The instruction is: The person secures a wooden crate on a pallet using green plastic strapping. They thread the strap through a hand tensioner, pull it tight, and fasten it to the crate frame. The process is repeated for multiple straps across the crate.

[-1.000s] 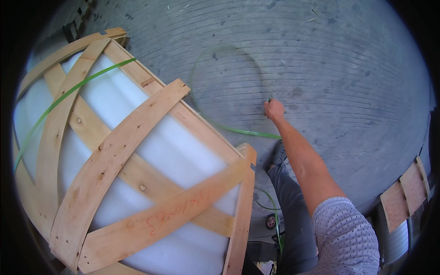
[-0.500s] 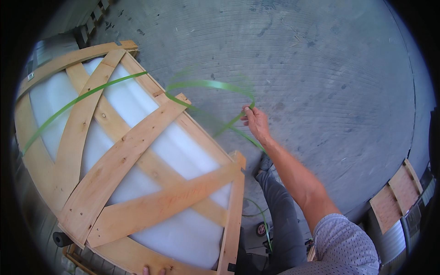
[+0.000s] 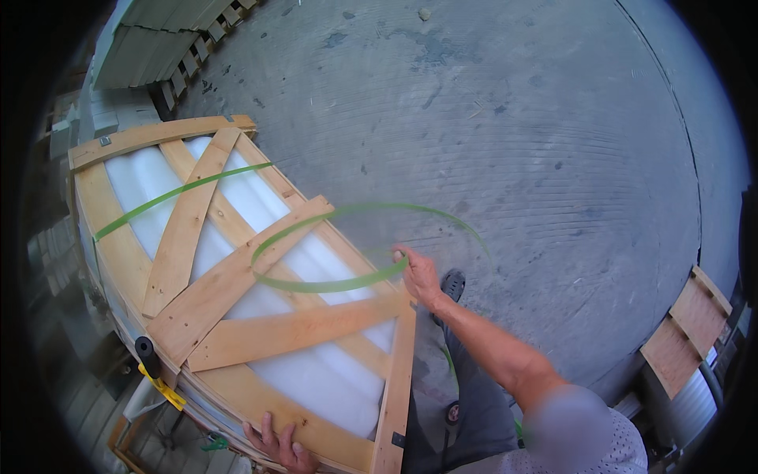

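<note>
A slatted wooden crate lies at the left, with white padded sheeting showing between its boards. My right hand is closed on a green strap beside the crate's right edge. The strap's free length curls in a wide loop partly over the crate boards, blurred in places. My left hand lies on the crate's near edge board with its fingers apart. A second stretch of green strap crosses the crate's far part and hangs down its left side.
A yellow tool with a black handle sits against the crate's left side. Large pale stacked blocks stand at the far left. At the right is a wooden panel piece. My shoe is on the concrete floor.
My right hand has moved closer to the crate's near right corner, and the strap loop has swung left over the boards. More of my left hand shows on the near edge.
</note>
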A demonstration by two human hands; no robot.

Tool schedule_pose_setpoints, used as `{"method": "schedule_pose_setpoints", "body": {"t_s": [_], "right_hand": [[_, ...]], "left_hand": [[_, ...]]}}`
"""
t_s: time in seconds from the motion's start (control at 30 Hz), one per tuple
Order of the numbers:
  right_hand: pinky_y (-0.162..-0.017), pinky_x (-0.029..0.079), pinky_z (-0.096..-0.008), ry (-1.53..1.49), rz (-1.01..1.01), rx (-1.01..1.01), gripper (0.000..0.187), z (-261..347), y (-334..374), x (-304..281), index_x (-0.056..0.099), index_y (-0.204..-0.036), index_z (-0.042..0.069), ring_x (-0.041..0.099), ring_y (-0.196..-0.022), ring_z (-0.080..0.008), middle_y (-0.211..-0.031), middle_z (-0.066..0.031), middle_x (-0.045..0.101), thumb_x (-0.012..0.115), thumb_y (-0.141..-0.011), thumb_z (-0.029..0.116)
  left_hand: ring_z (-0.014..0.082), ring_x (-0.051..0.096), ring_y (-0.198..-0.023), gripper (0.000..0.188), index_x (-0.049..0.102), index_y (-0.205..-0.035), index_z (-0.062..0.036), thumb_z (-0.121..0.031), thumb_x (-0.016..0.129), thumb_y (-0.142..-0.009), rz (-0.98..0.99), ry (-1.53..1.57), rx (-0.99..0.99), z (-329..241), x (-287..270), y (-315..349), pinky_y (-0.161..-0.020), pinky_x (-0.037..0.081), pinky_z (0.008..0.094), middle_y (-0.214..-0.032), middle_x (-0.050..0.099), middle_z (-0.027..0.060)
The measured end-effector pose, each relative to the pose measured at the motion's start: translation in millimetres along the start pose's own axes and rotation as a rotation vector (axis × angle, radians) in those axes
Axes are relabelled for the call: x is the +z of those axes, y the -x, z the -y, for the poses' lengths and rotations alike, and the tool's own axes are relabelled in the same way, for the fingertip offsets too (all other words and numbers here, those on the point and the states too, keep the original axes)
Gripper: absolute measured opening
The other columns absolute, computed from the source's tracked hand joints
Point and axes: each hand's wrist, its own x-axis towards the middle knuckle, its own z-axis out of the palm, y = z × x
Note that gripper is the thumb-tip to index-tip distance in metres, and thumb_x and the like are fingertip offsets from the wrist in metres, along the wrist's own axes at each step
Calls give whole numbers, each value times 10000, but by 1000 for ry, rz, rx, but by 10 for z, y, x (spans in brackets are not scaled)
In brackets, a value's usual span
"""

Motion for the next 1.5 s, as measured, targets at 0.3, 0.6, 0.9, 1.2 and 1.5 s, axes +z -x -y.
{"method": "schedule_pose_setpoints", "body": {"t_s": [0.3, 0.6, 0.9, 1.2, 1.5], "right_hand": [[-804, 501, -404, 291, 94, -411, 365, 598, 879, 150, 510, -1204, 37, 611, -945, -348, -1111, -186, 604, 568, -862, 152], [-570, 489, -417, 459, 136, -492, 134, 1250, 1524, 364, 514, -853, 56, 605, -662, -311, -760, -114, 577, 604, -792, 134], [-570, 499, -414, 317, 84, -594, 111, 2115, 2121, 435, 520, -757, 41, 613, -645, -308, -696, -122, 582, 592, -778, 123], [-551, 466, -440, 358, 103, -631, 86, 2421, 2790, 455, 554, -782, 69, 587, -629, -335, -705, -119, 580, 613, -752, 123], [-682, 504, -423, 308, 224, -499, 247, 2487, 3025, 467, 616, -988, 61, 630, -786, -319, -859, -150, 637, 614, -762, 159]], "left_hand": [[512, 214, -1341, 369, 613, -960, 37, -253, 393, -898, -21, 59, -27, -64, -45, -6, -1076, 192, 606, -1313, 483, 227], [513, 258, -1322, 307, 632, -945, 36, -186, 432, -871, -92, 67, 14, -112, -84, -12, -1072, 197, 604, -1284, 515, 188], [481, 313, -1313, 313, 612, -1025, 27, -203, 432, -912, -189, 107, 73, -76, -109, 53, -1071, 196, 598, -1274, 526, 171], [393, 399, -1262, 418, 571, -1137, 41, -284, 352, -992, -300, 712, 16, -135, -317, 97, -1060, 283, 465, -1224, 558, 178], [251, 656, -906, 223, 548, -1089, 37, -145, 511, -966, 150, 1719, -424, -209, -769, 124, -880, 512, 349, -931, 672, 177]]}}
